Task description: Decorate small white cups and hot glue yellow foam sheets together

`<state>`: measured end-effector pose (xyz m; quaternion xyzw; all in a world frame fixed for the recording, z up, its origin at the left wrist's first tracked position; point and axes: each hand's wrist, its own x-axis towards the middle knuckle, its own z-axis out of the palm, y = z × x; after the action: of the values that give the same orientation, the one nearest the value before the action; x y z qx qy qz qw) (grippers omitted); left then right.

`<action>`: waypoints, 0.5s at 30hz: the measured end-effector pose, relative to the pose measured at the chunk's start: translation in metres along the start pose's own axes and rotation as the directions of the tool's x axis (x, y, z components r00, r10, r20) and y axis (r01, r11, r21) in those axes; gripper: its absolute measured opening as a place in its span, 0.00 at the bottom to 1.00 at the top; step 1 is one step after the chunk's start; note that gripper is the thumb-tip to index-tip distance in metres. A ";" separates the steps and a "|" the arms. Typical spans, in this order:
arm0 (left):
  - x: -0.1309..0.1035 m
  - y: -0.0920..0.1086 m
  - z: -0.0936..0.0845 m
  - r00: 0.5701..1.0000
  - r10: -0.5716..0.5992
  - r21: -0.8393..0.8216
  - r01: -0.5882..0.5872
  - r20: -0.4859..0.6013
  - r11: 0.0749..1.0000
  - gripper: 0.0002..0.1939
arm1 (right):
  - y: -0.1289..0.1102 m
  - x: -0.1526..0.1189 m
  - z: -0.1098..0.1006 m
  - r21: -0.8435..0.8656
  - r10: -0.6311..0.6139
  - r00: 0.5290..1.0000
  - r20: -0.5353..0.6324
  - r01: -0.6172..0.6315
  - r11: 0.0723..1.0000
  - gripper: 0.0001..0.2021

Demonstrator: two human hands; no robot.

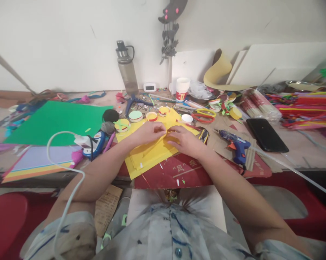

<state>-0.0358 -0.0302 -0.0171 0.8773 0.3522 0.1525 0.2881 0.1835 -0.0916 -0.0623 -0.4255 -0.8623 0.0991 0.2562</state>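
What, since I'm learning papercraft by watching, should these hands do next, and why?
Perhaps hold the left hand steady and bring the right hand slightly closer to it: both are over the yellow paper, fingertips nearly meeting. Anything pinched between them is too small to make out.

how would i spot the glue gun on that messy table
Start at the yellow sheets, then go right, past the right hand, to the brown cardboard. The glue gun lies on it: blue, with an orange trigger, unlike the flat black phone to its right.
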 end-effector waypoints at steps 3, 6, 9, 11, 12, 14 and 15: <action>-0.004 -0.004 -0.008 0.989 0.048 0.006 -0.050 0.137 0.999 0.21 | 0.001 0.000 0.000 -0.062 0.034 0.998 0.055 -0.030 0.998 0.13; -0.007 -0.009 -0.019 0.957 0.126 0.016 -0.135 0.260 0.991 0.41 | 0.000 -0.001 -0.001 -0.099 0.104 0.993 0.049 -0.099 0.990 0.16; -0.011 -0.014 -0.030 0.931 0.169 0.034 -0.190 0.324 0.981 0.54 | -0.004 -0.001 -0.002 -0.084 0.159 0.987 0.033 -0.156 0.984 0.18; -0.013 -0.018 -0.038 0.919 0.156 0.047 -0.185 0.361 0.982 0.60 | -0.006 -0.002 -0.002 -0.059 0.211 0.977 0.018 -0.209 0.976 0.21; -0.014 -0.020 -0.042 0.914 0.144 0.045 -0.174 0.380 0.984 0.63 | -0.007 -0.002 -0.003 -0.036 0.237 0.972 0.007 -0.236 0.971 0.24; -0.016 -0.026 -0.051 0.909 0.127 0.028 -0.150 0.397 0.988 0.68 | -0.008 -0.003 -0.003 0.022 0.270 0.963 -0.012 -0.270 0.963 0.29; -0.017 -0.029 -0.055 0.914 0.122 0.019 -0.140 0.388 0.990 0.69 | -0.008 -0.003 -0.003 0.051 0.279 0.960 -0.021 -0.278 0.959 0.31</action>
<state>-0.0892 -0.0035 0.0075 0.9182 0.2325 -0.0123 0.3203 0.1813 -0.0992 -0.0577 -0.5376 -0.7875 0.1486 0.2620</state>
